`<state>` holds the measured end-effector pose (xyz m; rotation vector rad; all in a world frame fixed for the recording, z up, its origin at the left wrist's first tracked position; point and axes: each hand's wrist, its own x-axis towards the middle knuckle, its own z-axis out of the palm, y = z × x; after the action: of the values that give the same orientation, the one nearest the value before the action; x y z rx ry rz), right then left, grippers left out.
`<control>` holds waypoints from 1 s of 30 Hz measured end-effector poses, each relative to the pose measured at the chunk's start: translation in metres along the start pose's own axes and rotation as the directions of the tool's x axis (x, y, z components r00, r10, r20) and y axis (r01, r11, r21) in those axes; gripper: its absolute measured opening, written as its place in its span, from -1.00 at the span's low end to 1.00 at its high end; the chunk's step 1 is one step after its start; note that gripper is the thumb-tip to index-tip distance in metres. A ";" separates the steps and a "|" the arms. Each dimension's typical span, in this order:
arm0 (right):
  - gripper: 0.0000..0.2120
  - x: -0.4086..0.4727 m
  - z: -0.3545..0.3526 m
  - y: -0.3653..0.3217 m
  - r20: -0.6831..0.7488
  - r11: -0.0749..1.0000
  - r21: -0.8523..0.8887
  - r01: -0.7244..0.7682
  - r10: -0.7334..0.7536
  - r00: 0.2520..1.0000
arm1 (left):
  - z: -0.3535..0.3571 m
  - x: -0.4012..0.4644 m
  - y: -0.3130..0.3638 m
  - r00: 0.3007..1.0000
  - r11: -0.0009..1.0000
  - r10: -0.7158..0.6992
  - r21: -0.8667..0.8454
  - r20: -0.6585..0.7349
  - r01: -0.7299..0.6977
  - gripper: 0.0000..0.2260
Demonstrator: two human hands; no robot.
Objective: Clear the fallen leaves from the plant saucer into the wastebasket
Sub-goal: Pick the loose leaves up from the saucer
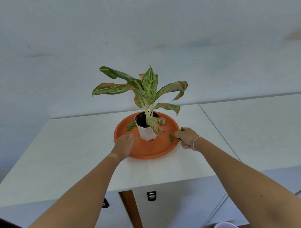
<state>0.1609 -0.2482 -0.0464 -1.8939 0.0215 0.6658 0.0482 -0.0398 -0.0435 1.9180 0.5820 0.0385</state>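
Observation:
An orange round saucer (148, 152) sits on a white table with a white pot (146, 134) and a variegated plant (145, 91) in its middle. Green fallen leaves (130, 126) lie on the saucer left of the pot, and one leaf (170, 137) lies on the right side. My left hand (125, 144) rests over the saucer's left front, fingers curled on a small green leaf bit. My right hand (187, 137) is at the saucer's right rim, closed on several green leaves that stick out above and below the fist.
The white table (74, 153) abuts a second white table (261, 130) on the right. A white wall stands behind. A pale rounded rim, maybe the wastebasket (225, 227), shows at the bottom edge right of centre. A wooden leg (133, 215) stands under the table front.

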 end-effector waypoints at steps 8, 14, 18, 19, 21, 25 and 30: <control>-0.85 0.001 0.006 0.001 -0.009 0.969 -0.243 0.033 -0.037 0.999 | 0.006 -0.001 -0.003 0.996 0.984 0.081 0.159 0.019 -0.083 -0.59; -0.68 0.011 0.016 -0.004 -0.050 0.854 -0.512 0.097 -0.142 0.989 | 0.003 -0.002 -0.007 0.997 0.979 0.075 0.192 -0.018 -0.071 -0.63; -0.76 0.019 0.021 -0.009 -0.047 0.698 -0.708 0.104 -0.193 0.980 | 0.002 -0.004 -0.011 0.998 0.983 0.055 0.176 -0.027 -0.050 -0.62; -0.78 0.020 0.022 -0.011 -0.045 0.650 -0.754 0.096 -0.198 0.979 | 0.002 -0.004 -0.011 0.998 0.984 0.051 0.169 -0.026 -0.046 -0.62; -0.73 0.023 0.026 -0.015 -0.057 0.552 -0.831 0.064 -0.200 0.978 | 0.001 -0.004 -0.012 0.998 0.984 0.047 0.171 -0.033 -0.041 -0.63; -0.67 0.031 0.032 -0.018 -0.041 0.478 -0.877 0.048 -0.174 0.984 | 0.000 -0.002 -0.013 0.998 0.982 0.039 0.185 -0.041 -0.031 -0.64; -0.60 0.050 0.045 -0.020 0.003 0.507 -0.857 0.090 -0.169 0.986 | -0.007 -0.001 -0.016 0.999 0.987 0.011 0.158 -0.034 -0.005 -0.67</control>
<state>0.1896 -0.1868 -0.0645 -2.8619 -0.4958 0.5175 0.0389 -0.0294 -0.0541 2.0772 0.6164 0.0318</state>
